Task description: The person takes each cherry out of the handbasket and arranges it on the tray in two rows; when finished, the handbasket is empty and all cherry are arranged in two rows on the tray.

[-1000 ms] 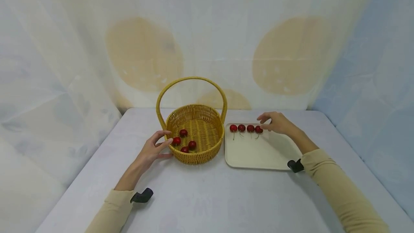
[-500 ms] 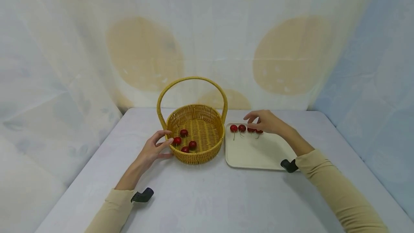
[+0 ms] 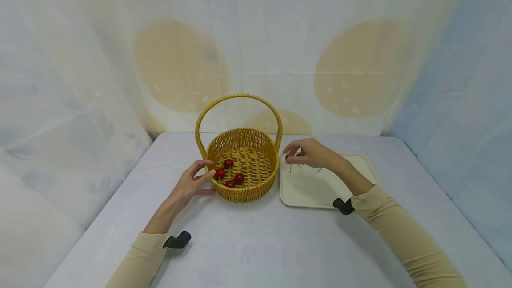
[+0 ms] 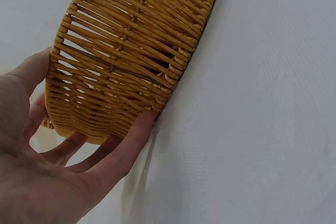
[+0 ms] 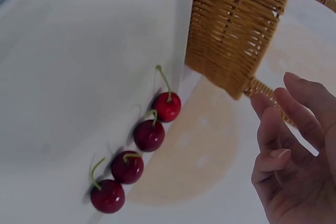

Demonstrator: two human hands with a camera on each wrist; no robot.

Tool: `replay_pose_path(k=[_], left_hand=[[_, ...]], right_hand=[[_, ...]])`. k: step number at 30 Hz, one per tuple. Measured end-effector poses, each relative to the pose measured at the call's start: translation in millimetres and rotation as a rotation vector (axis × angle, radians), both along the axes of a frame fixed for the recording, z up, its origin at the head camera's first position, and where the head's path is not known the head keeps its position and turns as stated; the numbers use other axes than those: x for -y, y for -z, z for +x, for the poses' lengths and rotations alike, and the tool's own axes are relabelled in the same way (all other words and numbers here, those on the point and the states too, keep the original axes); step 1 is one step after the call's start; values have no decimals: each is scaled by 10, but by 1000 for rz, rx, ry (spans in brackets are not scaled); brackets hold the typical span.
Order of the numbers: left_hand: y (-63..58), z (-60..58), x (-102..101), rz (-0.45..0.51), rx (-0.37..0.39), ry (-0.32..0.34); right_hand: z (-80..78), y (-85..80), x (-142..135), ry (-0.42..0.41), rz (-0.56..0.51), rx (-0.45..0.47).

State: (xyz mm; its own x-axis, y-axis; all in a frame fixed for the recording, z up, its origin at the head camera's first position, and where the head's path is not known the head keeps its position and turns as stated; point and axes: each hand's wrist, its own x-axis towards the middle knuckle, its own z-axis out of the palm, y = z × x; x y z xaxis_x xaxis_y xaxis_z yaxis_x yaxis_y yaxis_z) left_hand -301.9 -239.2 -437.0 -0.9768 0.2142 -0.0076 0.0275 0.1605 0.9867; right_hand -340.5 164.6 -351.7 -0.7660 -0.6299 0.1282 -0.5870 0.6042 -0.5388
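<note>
At the table's middle stands a round yellow wicker basket with a tall arched handle and several cherries inside. My left hand holds its left side. The left wrist view shows the thumb up at the rim and the fingers spread along the outer wall. My right hand hovers above the back left of a cream tray, its fingers loosely bent. In the right wrist view that hand holds nothing, and several stemmed cherries lie in a row along the tray's edge; the head view mostly hides them.
The tray lies just right of the basket on the pale table. The handle arches above the basket. Patterned cloth hangs behind the table and at both sides.
My right hand has moved left along the row, from its right end to above the leftmost cherry. The left hand stays at the basket. The cherries have not visibly moved.
</note>
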Motion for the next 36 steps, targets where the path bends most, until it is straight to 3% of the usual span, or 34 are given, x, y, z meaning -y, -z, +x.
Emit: replay_pose_path(k=[12, 25, 36], left_hand=[[-2, 27, 6, -1, 7, -11], [-4, 44, 7, -3, 7, -13], [-9, 24, -10, -1, 5, -8]], right_hand=[[42, 37, 290, -43, 5, -14], [52, -33, 624, -79, 47, -52], [27, 50, 850, -108, 52, -44]])
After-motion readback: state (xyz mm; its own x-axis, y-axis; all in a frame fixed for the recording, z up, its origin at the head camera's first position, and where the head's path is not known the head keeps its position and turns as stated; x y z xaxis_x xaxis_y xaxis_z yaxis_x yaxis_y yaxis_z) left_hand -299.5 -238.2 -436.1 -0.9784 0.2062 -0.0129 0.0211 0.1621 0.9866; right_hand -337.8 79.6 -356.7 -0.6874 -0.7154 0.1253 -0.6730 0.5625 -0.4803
